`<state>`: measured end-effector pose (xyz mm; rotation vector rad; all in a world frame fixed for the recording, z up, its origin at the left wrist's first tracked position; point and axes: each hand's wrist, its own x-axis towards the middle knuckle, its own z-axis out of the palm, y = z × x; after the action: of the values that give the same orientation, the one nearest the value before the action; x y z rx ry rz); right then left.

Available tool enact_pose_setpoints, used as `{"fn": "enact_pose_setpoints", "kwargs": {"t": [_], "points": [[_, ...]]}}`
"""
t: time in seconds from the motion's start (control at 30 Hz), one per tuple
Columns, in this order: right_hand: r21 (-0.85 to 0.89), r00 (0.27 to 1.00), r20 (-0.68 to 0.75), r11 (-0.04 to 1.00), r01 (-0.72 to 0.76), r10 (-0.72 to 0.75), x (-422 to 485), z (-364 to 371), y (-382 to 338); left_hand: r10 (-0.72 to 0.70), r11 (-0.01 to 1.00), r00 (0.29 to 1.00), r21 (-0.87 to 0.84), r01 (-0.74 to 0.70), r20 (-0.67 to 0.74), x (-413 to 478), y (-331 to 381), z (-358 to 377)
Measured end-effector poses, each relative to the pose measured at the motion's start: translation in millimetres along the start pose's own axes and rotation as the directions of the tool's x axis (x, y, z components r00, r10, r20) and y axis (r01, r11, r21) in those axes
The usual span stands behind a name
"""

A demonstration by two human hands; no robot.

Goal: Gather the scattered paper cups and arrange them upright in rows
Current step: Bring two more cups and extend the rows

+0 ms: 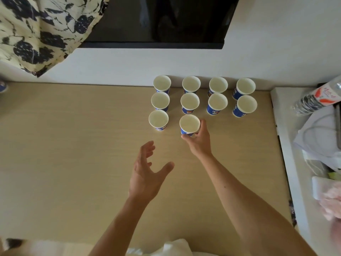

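Several blue and white paper cups stand upright in rows near the back of the wooden table [73, 154]. The back row starts with a cup [162, 83] on the left and ends with a cup [246, 86] on the right. A second row lies in front of it. In the third row one cup [158, 119] stands alone at the left. My right hand [200, 139] grips another upright cup [189, 123] beside it, low on its side. My left hand [147, 174] hovers open over the table, empty, fingers spread.
A dark screen [156, 21] hangs on the white wall behind the cups. Patterned cloth [40, 30] hangs at the upper left. To the right, a white ledge [287, 145] holds a plastic bottle [317, 98], plastic bags and papers.
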<state>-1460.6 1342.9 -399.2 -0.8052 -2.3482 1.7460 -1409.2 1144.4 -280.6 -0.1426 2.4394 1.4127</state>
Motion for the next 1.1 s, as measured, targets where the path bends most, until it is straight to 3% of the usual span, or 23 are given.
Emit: {"fn": "enact_pose_setpoints", "kwargs": {"t": [0.5, 0.7, 0.93, 1.1], "points": [[-0.042, 0.993, -0.103, 0.998, 0.049, -0.053, 27, 17, 22, -0.06, 0.998, 0.996, -0.02, 0.059, -0.07, -13, -9, 0], [-0.007, 0.991, -0.13, 1.0, 0.008, -0.009, 23, 15, 17, -0.073, 0.997, 0.994, -0.042, 0.069, -0.079, -22, -11, 0], [0.031, 0.968, -0.241, 0.997, -0.066, 0.072, -46, 19, 25, -0.112, 0.99, 0.981, -0.103, 0.096, -0.158, -41, -18, -13], [0.124, 0.98, -0.164, 0.988, -0.088, 0.108, -109, 42, -6, -0.111, 0.983, 0.971, -0.169, 0.076, -0.211, -64, -24, -45]]}}
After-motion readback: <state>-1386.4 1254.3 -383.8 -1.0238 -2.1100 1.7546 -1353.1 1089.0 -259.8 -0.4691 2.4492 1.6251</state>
